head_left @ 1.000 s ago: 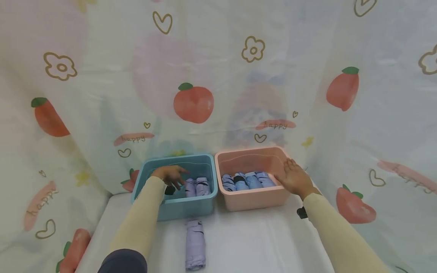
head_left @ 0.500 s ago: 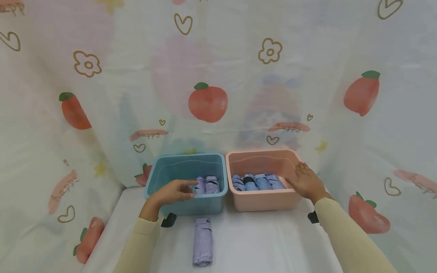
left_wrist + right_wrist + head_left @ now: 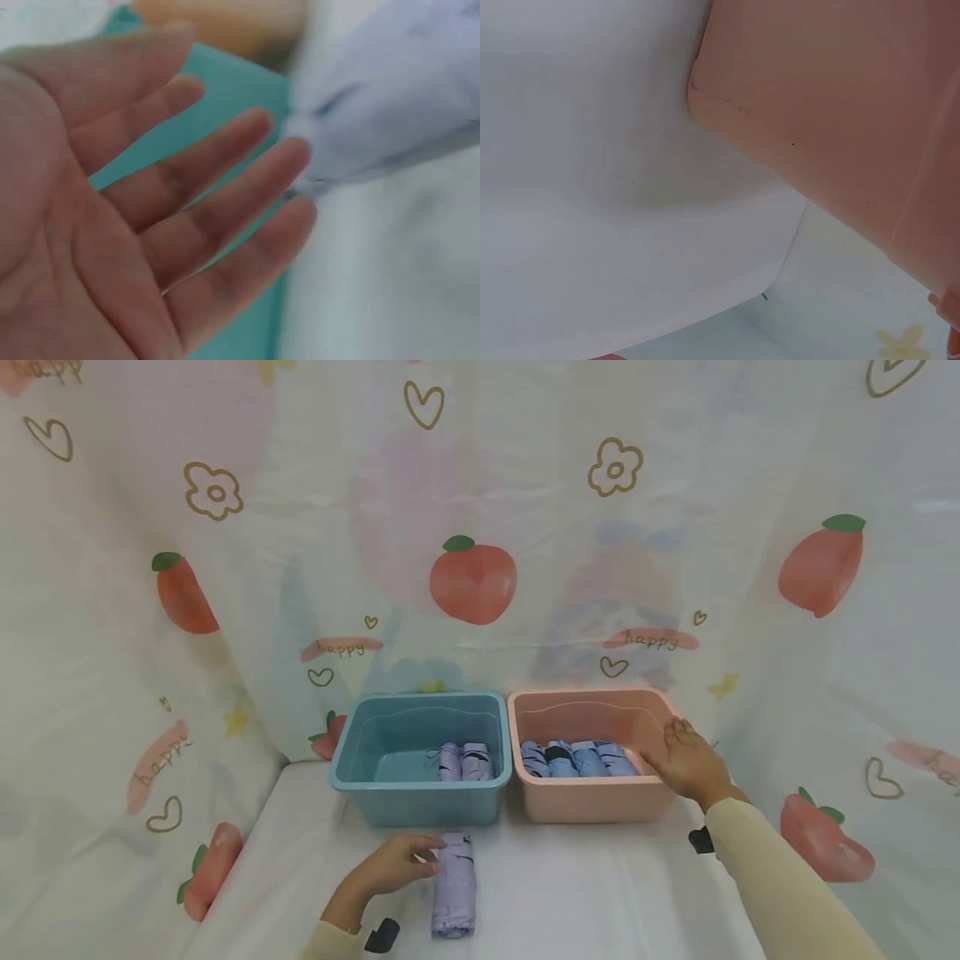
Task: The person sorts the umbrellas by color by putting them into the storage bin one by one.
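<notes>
From the head view my left hand [image 3: 390,867] lay beside the lilac folded umbrella [image 3: 453,893], its long axis running away from me toward the blue bin [image 3: 420,793]. My left wrist view showed my fingers [image 3: 225,195] spread and relaxed, fingertips seemingly just touching it. My right hand [image 3: 690,764] rested flat on the pink bin's [image 3: 600,802] right rim.

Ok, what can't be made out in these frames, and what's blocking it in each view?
- Head view: whether the left hand grips or only touches the rolled lilac fabric bundle; too small to tell.
- Left wrist view: that bundle is blurred, and the palm hides most of the blue plastic bin.
- Right wrist view: the right hand is cut off by the edge; only the pink plastic bin wall shows.
</notes>
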A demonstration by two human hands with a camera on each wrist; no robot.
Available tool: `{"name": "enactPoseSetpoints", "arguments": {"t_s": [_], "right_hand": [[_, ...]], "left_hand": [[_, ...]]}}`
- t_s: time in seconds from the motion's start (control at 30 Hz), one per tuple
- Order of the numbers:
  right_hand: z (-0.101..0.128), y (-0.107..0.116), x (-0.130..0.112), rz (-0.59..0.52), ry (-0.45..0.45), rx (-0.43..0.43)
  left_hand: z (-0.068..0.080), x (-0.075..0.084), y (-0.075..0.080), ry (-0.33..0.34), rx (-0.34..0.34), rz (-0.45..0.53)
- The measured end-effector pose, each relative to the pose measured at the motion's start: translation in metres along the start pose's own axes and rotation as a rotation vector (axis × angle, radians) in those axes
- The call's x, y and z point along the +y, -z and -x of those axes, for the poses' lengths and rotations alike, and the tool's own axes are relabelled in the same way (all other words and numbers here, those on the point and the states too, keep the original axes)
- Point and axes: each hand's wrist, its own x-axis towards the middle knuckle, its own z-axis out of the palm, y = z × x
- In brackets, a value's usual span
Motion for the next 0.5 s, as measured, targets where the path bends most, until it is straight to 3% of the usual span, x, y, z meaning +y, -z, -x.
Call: {"name": "enactPoseSetpoints", "arguments": {"t_s": [0.27,0.5], "right_hand": [[0.0,0.001,0.002,-0.007,-0.002,-0.002],[-0.004,-0.003,0.003,-0.008,-0.004,-0.003]], "left_hand": [[0.002,-0.03,-0.047,0.193,0.077,-0.052],[-0.007,-0.031,-0.082,0.189,0.24,-0.148]]}}
